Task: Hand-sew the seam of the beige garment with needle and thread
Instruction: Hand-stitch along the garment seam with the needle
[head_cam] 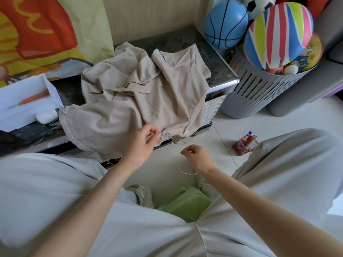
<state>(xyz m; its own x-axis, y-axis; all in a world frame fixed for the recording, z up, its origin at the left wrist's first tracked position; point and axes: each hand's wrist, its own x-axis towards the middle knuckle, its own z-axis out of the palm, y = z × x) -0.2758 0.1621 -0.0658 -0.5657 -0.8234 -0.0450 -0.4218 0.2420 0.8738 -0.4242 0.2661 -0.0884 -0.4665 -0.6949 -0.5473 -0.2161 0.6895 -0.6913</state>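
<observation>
The beige garment [141, 93] lies crumpled over a low dark table [219, 71], its hem hanging over the front edge. My left hand [143, 145] pinches the hem at the seam. My right hand [197, 157] is a short way to the right and lower, pinching a thin needle [185, 144] that points up toward the hem. A pale thread [172, 141] runs from the seam down to that hand, and a loose end [185, 171] dangles below my wrist.
A white box [27, 101] with an orange tool sits on the table's left. A grey slatted basket [263, 91] of balls stands at the right. A small red pen holder [245, 143] is on the floor. A green stool [183, 203] is between my knees.
</observation>
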